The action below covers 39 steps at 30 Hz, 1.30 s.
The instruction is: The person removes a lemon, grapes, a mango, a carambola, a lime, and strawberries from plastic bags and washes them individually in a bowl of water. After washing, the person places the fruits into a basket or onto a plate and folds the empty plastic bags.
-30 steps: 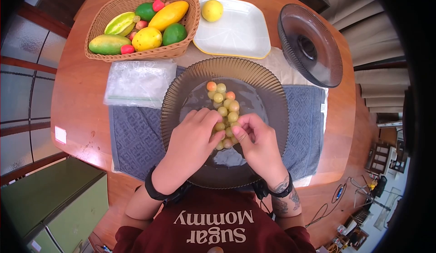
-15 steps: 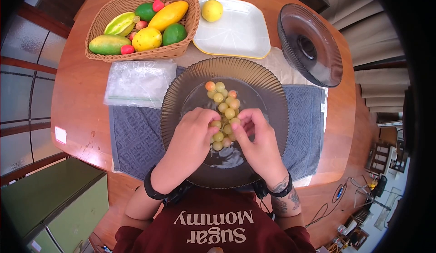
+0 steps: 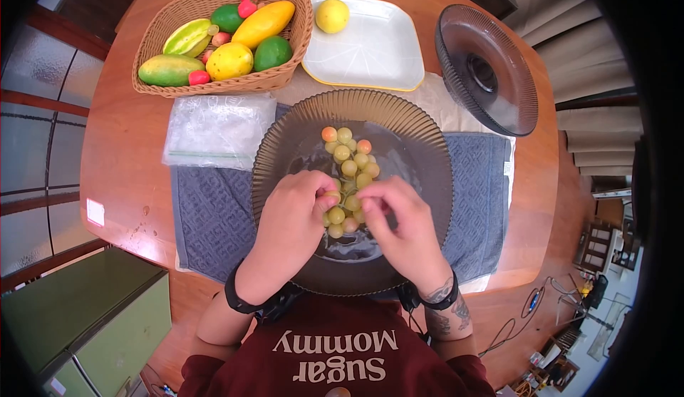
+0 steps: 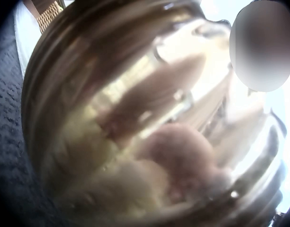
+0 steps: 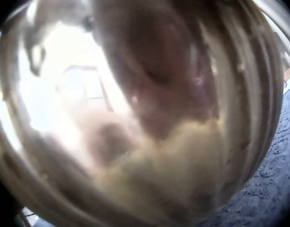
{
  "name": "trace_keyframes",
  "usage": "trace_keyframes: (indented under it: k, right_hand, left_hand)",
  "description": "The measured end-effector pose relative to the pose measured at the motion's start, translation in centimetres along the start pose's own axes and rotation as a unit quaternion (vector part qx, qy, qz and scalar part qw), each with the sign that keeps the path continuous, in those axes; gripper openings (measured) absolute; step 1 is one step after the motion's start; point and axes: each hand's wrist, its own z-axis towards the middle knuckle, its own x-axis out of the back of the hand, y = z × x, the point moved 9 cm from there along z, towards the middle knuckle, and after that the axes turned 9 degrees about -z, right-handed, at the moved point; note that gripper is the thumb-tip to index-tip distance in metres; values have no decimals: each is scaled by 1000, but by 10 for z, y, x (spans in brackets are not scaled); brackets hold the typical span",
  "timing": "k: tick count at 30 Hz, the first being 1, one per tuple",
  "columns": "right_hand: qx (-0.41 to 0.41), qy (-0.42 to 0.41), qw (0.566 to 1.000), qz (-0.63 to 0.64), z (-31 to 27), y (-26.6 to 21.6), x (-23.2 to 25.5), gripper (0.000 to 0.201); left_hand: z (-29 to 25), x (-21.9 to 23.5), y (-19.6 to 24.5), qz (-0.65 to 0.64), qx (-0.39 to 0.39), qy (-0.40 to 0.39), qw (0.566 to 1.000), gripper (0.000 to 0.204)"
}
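Thumb and forefinger of the left hand (image 3: 293, 208) close in a narrow grip on grapes at the left edge of a bunch of grapes (image 3: 342, 152). The right hand (image 3: 402, 219) meets the bunch from the right, fingers bent, but whether its grip pinches a grape or only touches one I cannot tell. The step in hand seems to be working over the bunch between both hands; a next move would call for light, small finger motions, since grapes look easy to bruise or knock loose. The bunch lies between the two grips, most of it reaching beyond them toward the far side, a few grapes on the near side. It sits in a ribbed glass bowl (image 3: 432, 147), whose wall fills both blurred wrist views. Under the bowl is a blue towel (image 3: 210, 215) on the table (image 3: 121, 140). At far left is a wicker basket (image 3: 189, 12) of fruit; right of it, a white tray (image 3: 370, 51); at far right, dark glassware (image 3: 514, 55).
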Motion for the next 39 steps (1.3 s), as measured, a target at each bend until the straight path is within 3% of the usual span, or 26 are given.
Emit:
trace_keyframes:
  k: [2, 13, 18, 24, 31, 39]
  right_hand:
    - [126, -22, 984, -121, -1, -18, -9, 13]
    - [88, -20, 981, -173, 0, -9, -8, 33]
    - [78, -15, 979, -186, 0, -6, -7, 38]
    - [91, 5, 982, -168, 2, -10, -2, 30]
    - [95, 59, 981, -160, 2, -16, 6, 24]
    - [9, 39, 994, -105, 0, 5, 4, 15]
  left_hand:
    - [0, 0, 1, 1, 2, -2, 1000, 7]
    - [2, 3, 4, 14, -19, 6, 1000, 13]
    - [3, -1, 5, -52, -10, -14, 999, 12]
    - [3, -8, 13, -59, -37, -66, 995, 13]
    - [5, -6, 7, -82, -16, -50, 995, 14]
    - [5, -11, 8, -90, -26, -71, 993, 18]
